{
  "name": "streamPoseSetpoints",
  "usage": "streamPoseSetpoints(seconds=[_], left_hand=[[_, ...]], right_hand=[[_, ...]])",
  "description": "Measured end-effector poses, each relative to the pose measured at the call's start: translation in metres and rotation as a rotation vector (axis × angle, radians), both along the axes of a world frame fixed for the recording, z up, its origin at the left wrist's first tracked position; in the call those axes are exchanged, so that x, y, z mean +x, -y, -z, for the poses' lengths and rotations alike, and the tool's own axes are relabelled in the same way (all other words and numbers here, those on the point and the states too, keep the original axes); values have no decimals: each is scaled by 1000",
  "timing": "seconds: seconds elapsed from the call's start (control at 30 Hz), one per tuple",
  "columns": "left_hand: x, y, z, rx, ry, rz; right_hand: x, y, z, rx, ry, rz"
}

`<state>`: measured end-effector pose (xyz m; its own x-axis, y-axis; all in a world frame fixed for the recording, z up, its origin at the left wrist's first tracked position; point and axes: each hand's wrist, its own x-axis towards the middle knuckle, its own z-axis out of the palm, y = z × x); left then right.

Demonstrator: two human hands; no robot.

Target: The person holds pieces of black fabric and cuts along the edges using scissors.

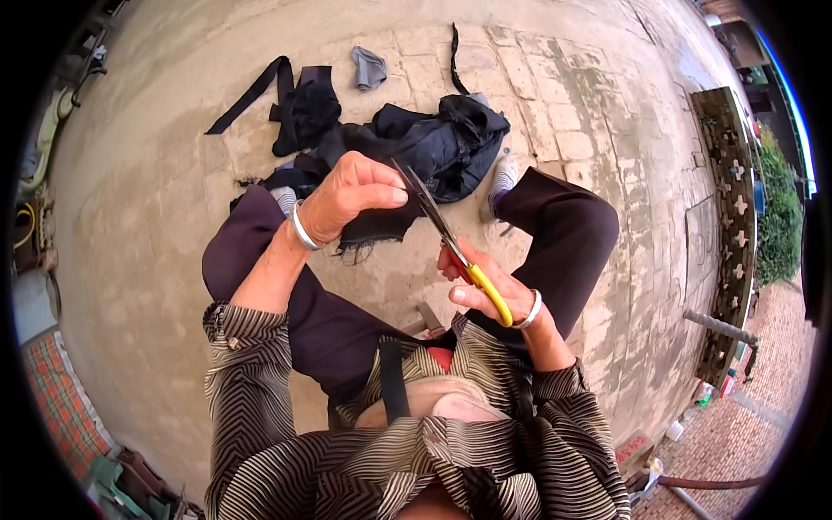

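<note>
Striped shirt (260,468) spans bottom centre; mid-frame, the right hand (503,290) grips yellow-handled scissors (450,237), while the left hand (347,204) seems to pinch black cloth (381,227). With scissors this close, slipping cloth could mean a nicked thumb (387,197).

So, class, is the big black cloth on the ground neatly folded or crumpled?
Crumpled: the big black cloth lies in uneven creases and bunches.

Shirt (347,468): dark and tan chevron stripes, long sleeves; left cuff (247,321) creased, bunched. Wide plain black strap (393,379) down front. Trousers (568,234): plain, dark purplish-brown. Smooth silver bangle (303,227) behind left hand (351,198), similar silver band (530,310) behind right hand (515,295). Right shoe (501,176): pale, striped; purple sock (499,199).
</note>
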<state>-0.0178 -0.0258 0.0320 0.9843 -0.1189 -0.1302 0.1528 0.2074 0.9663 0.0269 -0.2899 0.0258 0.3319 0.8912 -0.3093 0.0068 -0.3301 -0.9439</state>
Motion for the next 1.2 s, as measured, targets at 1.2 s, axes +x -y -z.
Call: streamPoseSetpoints(seconds=[1.2], left_hand=[[-1,6,5,22,3,35]], right_hand=[[-20,-7,6,-88,394,173]])
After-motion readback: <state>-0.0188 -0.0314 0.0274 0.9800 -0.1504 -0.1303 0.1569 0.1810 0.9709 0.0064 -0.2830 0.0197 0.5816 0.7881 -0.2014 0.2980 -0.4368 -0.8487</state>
